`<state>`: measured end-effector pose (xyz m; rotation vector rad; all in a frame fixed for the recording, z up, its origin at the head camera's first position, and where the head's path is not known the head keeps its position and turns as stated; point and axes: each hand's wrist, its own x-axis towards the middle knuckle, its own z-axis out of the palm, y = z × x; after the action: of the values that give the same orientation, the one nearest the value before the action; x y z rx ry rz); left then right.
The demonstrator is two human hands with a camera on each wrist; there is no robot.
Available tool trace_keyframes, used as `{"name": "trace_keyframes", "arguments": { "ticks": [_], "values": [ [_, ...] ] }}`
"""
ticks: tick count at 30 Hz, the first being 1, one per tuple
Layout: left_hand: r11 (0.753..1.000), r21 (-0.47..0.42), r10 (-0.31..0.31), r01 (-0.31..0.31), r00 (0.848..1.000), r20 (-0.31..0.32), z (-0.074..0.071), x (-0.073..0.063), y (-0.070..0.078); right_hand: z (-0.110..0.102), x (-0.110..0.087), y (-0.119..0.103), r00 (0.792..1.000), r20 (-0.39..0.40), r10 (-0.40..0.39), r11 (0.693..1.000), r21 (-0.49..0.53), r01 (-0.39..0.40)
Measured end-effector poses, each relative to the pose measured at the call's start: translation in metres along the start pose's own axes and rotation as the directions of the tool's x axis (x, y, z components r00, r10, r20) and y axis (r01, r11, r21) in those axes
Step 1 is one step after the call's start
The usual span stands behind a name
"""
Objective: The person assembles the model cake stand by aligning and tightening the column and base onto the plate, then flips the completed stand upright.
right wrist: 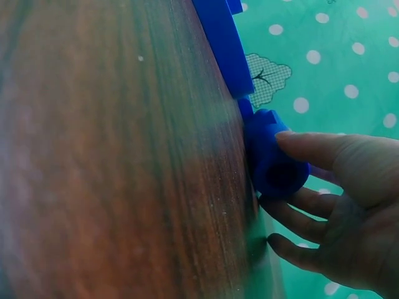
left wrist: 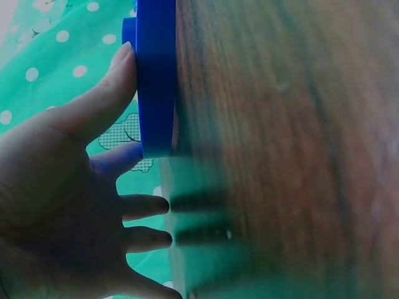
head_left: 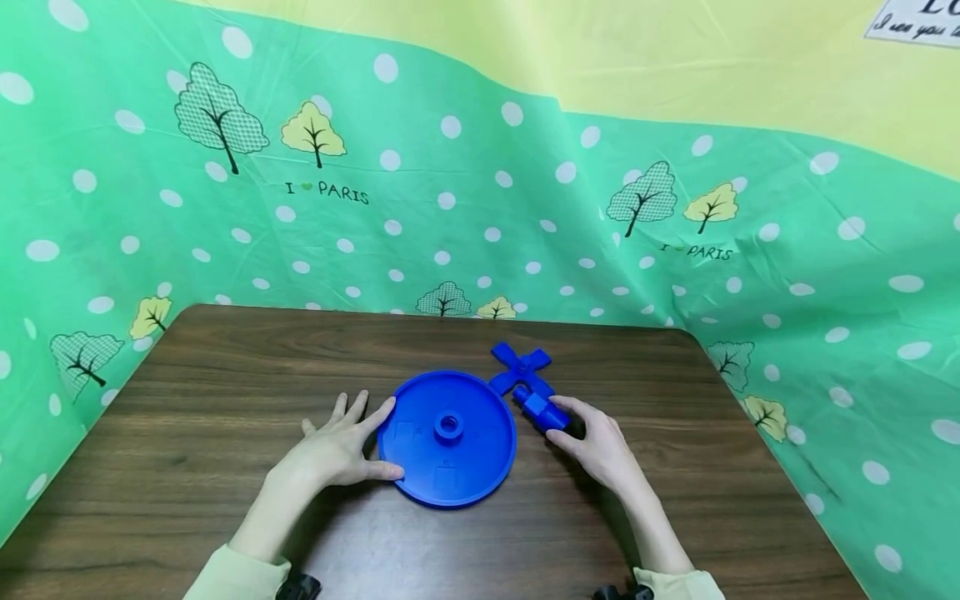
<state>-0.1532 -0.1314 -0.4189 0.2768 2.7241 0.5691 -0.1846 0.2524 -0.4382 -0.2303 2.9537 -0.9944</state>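
Observation:
A round blue disc [head_left: 420, 475] with a raised rim and a hollow hub in its middle lies flat on the table. My left hand [head_left: 330, 450] is spread at its left side, thumb and index finger touching the rim, other fingers straight. To the right, my right hand [head_left: 600, 442] pinches a blue stepped cylinder [head_left: 542, 408] between thumb and fingers. The cylinder lies on its side, and its hollow end [right wrist: 282, 177] faces the right wrist camera. Just behind it sits a blue cross-shaped piece [head_left: 522, 367] with flat arms, close to the disc's upper right edge.
The brown wood-grain table [head_left: 262, 358] has rounded far corners. Behind it hangs a green and yellow curtain [head_left: 450, 167] with white dots and printed trees.

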Motion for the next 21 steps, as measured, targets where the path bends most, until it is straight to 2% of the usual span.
{"name": "trace_keyframes", "arguments": {
  "ticks": [12,21],
  "values": [
    [1.0,-0.018,-0.013,0.013,1.0,-0.016,0.0015,-0.0018,0.0004,-0.0038,-0.0008,-0.0037,1.0,-0.012,-0.018,1.0,0.022,0.018],
    [1.0,-0.012,-0.019,0.019,1.0,-0.019,0.003,-0.0071,0.0035,-0.0059,-0.0019,-0.0034,1.0,-0.005,-0.003,1.0,0.019,0.003]
  ]
}}
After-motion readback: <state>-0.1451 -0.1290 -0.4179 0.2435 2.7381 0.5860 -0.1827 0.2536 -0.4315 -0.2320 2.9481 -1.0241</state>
